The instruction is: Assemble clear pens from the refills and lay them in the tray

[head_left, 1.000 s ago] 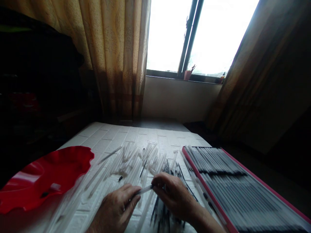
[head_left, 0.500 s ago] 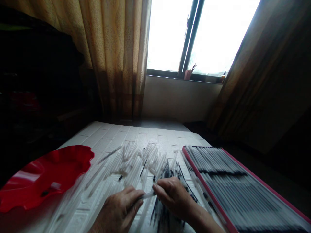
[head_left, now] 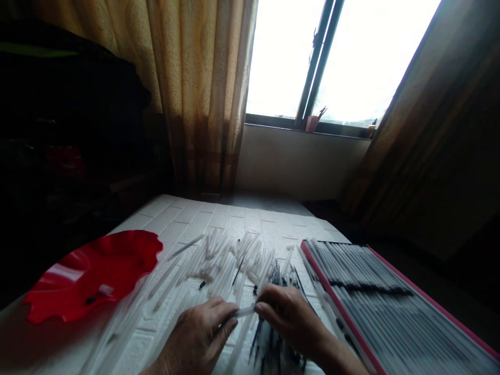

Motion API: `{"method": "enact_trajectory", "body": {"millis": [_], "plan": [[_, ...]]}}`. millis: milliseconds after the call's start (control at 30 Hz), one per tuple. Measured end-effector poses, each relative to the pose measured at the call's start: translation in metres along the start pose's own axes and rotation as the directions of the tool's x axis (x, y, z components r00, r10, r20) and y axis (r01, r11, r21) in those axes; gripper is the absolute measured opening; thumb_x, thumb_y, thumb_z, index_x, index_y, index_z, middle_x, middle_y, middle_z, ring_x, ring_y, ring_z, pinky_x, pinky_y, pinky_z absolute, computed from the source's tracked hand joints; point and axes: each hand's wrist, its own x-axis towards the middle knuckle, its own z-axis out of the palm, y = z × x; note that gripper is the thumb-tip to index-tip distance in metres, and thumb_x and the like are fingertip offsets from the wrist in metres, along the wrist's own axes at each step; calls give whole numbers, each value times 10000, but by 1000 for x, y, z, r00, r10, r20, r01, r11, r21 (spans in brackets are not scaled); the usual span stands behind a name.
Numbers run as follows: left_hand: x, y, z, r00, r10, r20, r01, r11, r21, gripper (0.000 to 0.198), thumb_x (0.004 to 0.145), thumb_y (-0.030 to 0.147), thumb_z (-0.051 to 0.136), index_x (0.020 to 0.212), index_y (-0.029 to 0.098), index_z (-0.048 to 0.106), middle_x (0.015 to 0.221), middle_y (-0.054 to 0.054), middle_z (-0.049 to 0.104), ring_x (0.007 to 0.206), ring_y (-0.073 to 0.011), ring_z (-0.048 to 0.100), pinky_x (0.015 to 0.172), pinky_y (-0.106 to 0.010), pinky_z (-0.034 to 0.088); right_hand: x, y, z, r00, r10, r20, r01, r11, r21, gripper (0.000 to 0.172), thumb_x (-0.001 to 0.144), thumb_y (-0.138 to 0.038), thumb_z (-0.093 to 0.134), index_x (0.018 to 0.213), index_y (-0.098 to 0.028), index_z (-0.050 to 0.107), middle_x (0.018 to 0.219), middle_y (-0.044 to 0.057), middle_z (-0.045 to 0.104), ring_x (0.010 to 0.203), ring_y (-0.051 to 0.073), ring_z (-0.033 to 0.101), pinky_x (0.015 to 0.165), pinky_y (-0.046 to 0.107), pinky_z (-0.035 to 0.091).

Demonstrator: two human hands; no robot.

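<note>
Between thumb and fingers my left hand (head_left: 205,328) grips one end of a translucent pen barrel (head_left: 246,312). At the barrel's other end my right hand (head_left: 287,310) is closed in a pinch; its fingertips hide what lies at that end. Loose translucent barrels (head_left: 219,250) lie in a heap beyond my hands. Beneath and beside my right hand is a bunch of thin dark refills (head_left: 269,346). Small black caps (head_left: 202,284) are scattered among the barrels.
A red bowl with a wavy rim (head_left: 144,239) stands on the left, with a few small pieces inside. To the right lies a pink-edged box (head_left: 320,271) filled with rows of pens (head_left: 394,317). The white brick-patterned tabletop (head_left: 230,211) reaches towards a curtained window (head_left: 281,57).
The whole view has swung left, so everything sits further right in the picture. Both hands keep their hold on the pen barrel, with little visible change between them.
</note>
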Motion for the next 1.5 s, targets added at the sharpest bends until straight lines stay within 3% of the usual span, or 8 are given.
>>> {"method": "enact_trajectory", "body": {"millis": [333,533,767,900,1000,1167,1333,1500], "plan": [[0,2,-5,998,-58,-17,57,996,-73,172,896,278,554,1006,248,683,883,-5,740,782,-168,708,699,-211,508,1,4,2,998,48,-34,-46,998,37,433,942,-387,396,562,-196,482,467,-31,516,423,91,475,459,184,343],[5,-2,-11,989,-143,40,145,987,-75,383,953,350,416,687,206,653,607,26,653,576,-125,624,550,-179,423,0,10,-1,996,65,-56,-63,997,34,459,955,-407,391,557,-195,476,476,-30,519,437,91,474,470,184,361],[7,-2,-13,983,-181,-16,179,980,-81,228,895,335,540,742,210,654,660,37,649,620,-128,619,585,-189,422,0,13,-2,994,107,-13,-106,992,73,417,940,-394,406,589,-190,500,496,-29,532,448,97,490,469,189,365],[6,-2,-9,985,-171,-5,171,982,-78,129,858,293,602,775,206,646,706,27,665,651,-135,629,603,-198,437,0,2,-7,999,42,-29,-43,999,-31,159,897,-297,504,853,-187,609,761,21,674,679,149,620,624,229,450],[4,0,-6,996,-84,13,85,992,-94,77,845,247,617,788,203,641,743,14,676,681,-137,638,620,-199,445,-3,-15,-3,998,-41,52,47,990,-133,222,807,-250,650,1021,-198,624,943,63,717,840,202,665,747,274,473],[2,-2,-3,998,-55,9,55,994,-92,43,821,256,648,828,217,630,768,21,693,693,-139,649,627,-196,464,-12,-23,1,966,-45,255,112,960,-255,234,823,-135,596,1007,-250,684,870,39,752,780,202,708,676,233,466],[8,-13,-10,981,-192,24,192,981,4,156,859,288,569,977,215,642,866,-5,720,677,-146,654,638,-221,491,-25,4,-22,998,18,61,1,954,-300,367,903,-189,435,1235,-240,583,820,44,743,676,183,685,605,241,452],[18,-11,-24,967,-248,59,242,966,95,189,869,233,524,966,212,685,926,-20,738,790,-169,680,714,-240,499,-24,19,-34,979,159,-127,-176,975,-137,316,905,-303,382,1084,-193,619,821,61,718,699,193,663,625,265,478]]}}
